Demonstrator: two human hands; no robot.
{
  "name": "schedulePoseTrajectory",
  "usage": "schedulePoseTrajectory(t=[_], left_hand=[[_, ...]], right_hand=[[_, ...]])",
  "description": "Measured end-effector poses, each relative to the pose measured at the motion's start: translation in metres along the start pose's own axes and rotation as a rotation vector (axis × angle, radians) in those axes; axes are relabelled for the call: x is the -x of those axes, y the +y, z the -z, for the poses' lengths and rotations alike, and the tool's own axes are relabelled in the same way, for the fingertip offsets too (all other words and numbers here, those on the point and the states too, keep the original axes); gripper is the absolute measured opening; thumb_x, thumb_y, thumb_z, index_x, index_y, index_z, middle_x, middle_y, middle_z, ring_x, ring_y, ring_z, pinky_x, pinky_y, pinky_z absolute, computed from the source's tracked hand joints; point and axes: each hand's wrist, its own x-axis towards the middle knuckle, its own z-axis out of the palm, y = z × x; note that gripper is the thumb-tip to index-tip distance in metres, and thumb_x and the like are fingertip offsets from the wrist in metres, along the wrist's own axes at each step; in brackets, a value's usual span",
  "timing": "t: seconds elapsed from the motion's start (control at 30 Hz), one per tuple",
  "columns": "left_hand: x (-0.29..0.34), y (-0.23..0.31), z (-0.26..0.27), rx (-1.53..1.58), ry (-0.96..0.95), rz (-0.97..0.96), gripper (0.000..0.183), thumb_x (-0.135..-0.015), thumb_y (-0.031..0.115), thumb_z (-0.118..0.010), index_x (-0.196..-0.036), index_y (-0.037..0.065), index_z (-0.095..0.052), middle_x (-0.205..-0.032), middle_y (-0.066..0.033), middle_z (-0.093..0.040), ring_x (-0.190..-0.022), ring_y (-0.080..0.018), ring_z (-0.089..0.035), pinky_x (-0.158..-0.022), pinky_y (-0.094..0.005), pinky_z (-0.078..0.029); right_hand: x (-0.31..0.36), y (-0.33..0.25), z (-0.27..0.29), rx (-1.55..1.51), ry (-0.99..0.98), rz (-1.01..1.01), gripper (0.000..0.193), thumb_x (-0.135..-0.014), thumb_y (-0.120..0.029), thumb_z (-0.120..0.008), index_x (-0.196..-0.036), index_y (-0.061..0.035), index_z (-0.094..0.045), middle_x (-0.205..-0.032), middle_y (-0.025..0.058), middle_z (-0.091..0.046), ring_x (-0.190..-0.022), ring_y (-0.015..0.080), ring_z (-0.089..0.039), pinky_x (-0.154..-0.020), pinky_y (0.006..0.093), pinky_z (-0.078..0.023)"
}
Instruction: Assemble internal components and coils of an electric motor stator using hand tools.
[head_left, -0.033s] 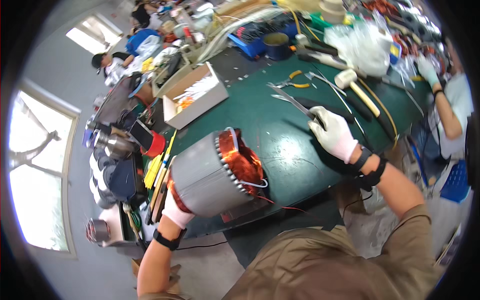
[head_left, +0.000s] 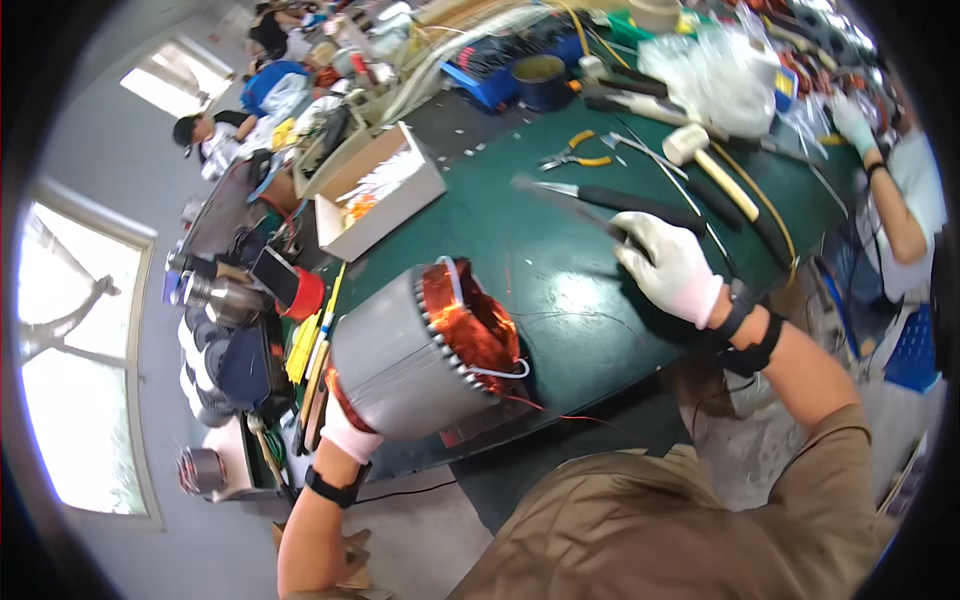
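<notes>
A motor stator (head_left: 400, 355), a grey ridged cylinder with red-brown copper windings (head_left: 470, 320) bulging from its end, lies on its side on the green table (head_left: 500, 230). White cord loops show at the windings. My left hand (head_left: 350, 432), in a white glove, holds the stator's left end by the windings; most of its fingers are hidden behind it. Over the table to the right, my gloved right hand (head_left: 662, 262) is closed round a knife-like blade (head_left: 570, 210), blurred and pointing up and left. A black-handled tool (head_left: 640, 203) lies just beyond that hand.
Pliers (head_left: 577, 152), a white-headed mallet (head_left: 715, 172) and a white box (head_left: 385, 205) with small pieces lie farther back. Yellow sticks (head_left: 303, 350) and a red cup (head_left: 303, 295) stand left. Another person's gloved hand (head_left: 853, 125) is at the far right. A thin red wire trails toward the near edge.
The blade in my right hand has swung to a flatter angle, its tip lower and farther left. The whole view has shifted slightly; the stator and my left hand keep their places on the table.
</notes>
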Motion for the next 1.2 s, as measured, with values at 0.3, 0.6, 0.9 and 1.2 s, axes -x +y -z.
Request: schedulePoseTrajectory(t=[0.3,0.6,0.9,1.2], left_hand=[[-0.020,-0.016,0.027,-0.573,-0.013,0.082,0.049,-0.109,0.028,-0.047,-0.155,0.013,-0.040,-0.153,-0.0111,-0.054,-0.137,-0.0283,-0.055,-0.112,-0.0486,-0.048],[-0.013,-0.023,0.055,-0.433,0.126,0.213,0.050,-0.107,0.028,-0.050,-0.154,0.013,-0.041,-0.152,-0.0111,-0.055,-0.136,-0.0283,-0.055,-0.111,-0.0477,-0.048],[-0.011,-0.031,0.064,-0.275,0.209,0.277,0.050,-0.106,0.027,-0.053,-0.153,0.013,-0.043,-0.151,-0.0111,-0.056,-0.135,-0.0284,-0.056,-0.111,-0.0468,-0.049],[-0.010,-0.028,0.058,-0.136,0.249,0.256,0.051,-0.104,0.027,-0.056,-0.152,0.013,-0.045,-0.150,-0.0110,-0.056,-0.134,-0.0284,-0.057,-0.110,-0.0458,-0.050]], right_hand=[[0.004,-0.023,0.020,0.250,-0.427,0.402,0.045,-0.096,-0.019,-0.054,-0.140,-0.0274,-0.060,-0.086,0.0086,-0.061,-0.070,0.0283,-0.065,-0.059,0.0453,-0.052],[-0.029,-0.017,-0.009,0.255,-0.318,0.630,0.040,-0.091,-0.022,-0.063,-0.130,-0.0241,-0.070,-0.078,0.0048,-0.057,-0.061,0.0202,-0.061,-0.043,0.0362,-0.049],[-0.052,-0.055,-0.060,-0.039,-0.480,0.553,0.023,-0.093,-0.021,-0.063,-0.101,-0.0020,-0.073,-0.089,0.0148,-0.068,-0.076,0.0334,-0.073,-0.059,0.0461,-0.060],[-0.072,-0.060,-0.072,-0.088,-0.641,0.601,0.035,-0.101,-0.028,-0.054,-0.110,0.0036,-0.067,-0.077,0.0192,-0.070,-0.073,0.0406,-0.074,-0.065,0.0514,-0.060]])
